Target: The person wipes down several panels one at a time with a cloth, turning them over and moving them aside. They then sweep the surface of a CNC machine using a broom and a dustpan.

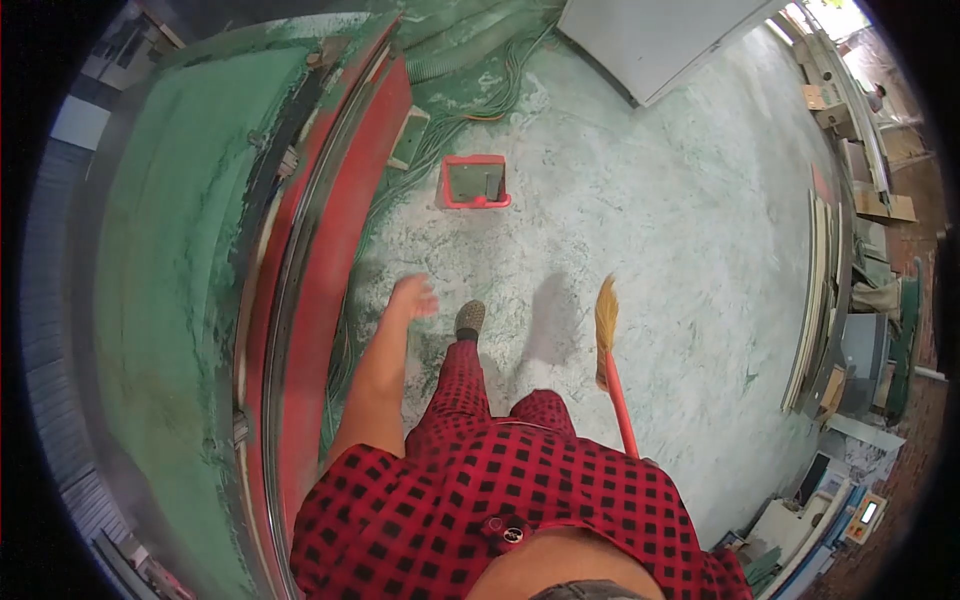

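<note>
My left hand (414,298) hangs in front of me over the floor, holding nothing. Its fingers are apart and a little blurred. On my right side a broom (607,330) with yellow bristles and a red handle (621,405) points forward, bristle end away from me. The handle runs back to my right hand (649,462), of which only a sliver shows past my checked shirt; the grip itself is mostly hidden. Ahead on the floor stands a red-rimmed open container (476,181), apart from both hands.
Close on my left runs a long machine with a red side (345,230) and green top (190,240). Cables (490,105) lie on the floor beside it. A grey cabinet (660,45) stands ahead. Panels (808,300) and boxes line the right side.
</note>
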The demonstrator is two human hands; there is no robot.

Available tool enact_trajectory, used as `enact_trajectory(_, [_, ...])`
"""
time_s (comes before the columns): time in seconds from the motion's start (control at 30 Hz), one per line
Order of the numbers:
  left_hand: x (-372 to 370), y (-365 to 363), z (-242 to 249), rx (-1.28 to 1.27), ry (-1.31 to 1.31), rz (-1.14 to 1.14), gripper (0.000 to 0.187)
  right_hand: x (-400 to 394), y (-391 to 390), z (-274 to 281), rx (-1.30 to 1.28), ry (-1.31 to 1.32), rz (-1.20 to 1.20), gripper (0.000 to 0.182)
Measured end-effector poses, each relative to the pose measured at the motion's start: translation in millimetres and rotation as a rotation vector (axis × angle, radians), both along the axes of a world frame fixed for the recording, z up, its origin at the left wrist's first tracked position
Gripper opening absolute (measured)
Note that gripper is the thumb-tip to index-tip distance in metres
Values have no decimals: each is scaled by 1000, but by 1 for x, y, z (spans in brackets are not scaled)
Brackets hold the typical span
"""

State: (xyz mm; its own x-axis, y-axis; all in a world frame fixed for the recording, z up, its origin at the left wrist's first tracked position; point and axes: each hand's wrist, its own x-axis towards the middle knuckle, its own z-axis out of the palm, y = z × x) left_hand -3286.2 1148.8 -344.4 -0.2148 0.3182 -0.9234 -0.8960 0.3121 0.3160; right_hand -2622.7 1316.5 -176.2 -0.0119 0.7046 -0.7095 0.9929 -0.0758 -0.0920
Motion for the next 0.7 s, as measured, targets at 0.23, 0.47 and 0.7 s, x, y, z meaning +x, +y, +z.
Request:
enact_trajectory(0.23, [-71, 164, -33, 92, -16, 81, 57, -188, 84, 65, -130, 101, -318, 27])
enact_trajectory(0.47, [-71, 236, -126, 3, -10, 131, 60, -244, 143, 19, -170, 186, -448, 23])
enact_trajectory(0.7, [-90, 287, -219, -44, -20, 276, 68, -218, 141, 0, -237, 103, -466, 22])
